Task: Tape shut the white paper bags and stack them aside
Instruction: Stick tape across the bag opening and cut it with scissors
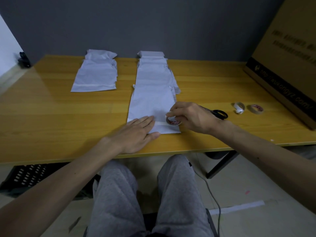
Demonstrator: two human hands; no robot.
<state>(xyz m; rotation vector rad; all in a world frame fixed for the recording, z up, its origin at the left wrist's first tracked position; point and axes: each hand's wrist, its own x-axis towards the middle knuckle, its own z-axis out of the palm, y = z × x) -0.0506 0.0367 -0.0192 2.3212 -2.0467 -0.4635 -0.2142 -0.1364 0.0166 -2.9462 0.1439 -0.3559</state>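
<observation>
Head view: one white bag (150,103) lies flat at the middle of the near edge of the surface (51,108). Its long axis runs from the near edge toward the far edge, and one short end lies toward the person. It is the nearest of a row (153,69) of overlapping bags that stretches the same way up to the far edge. They overlap too much to count.

A stack (95,77) of bags lies apart, toward the far left corner, its long axis also near to far. A pale band crosses its near end, and at least two bags show in it.

The left hand (136,132) lies flat with its fingers (145,120) straight and together, pressing the bag's near left corner and gripping nothing. The right hand (191,117) has its fingers curled round a roll (171,121) of tape. This roll sits on the bag's near right part with its hole facing the person. A pale strip (161,123) of tape runs across the bag, parallel to the near edge, from the roll to the left fingertips.

Just right of the right hand lies one pair of black scissors (219,114), with the handles showing and the blades hidden behind the wrist. Further right, a white roll (239,107) with a loose end and a brown roll (256,109) sit side by side, making three rolls in all. One cardboard box (282,57) stands along the right edge.
</observation>
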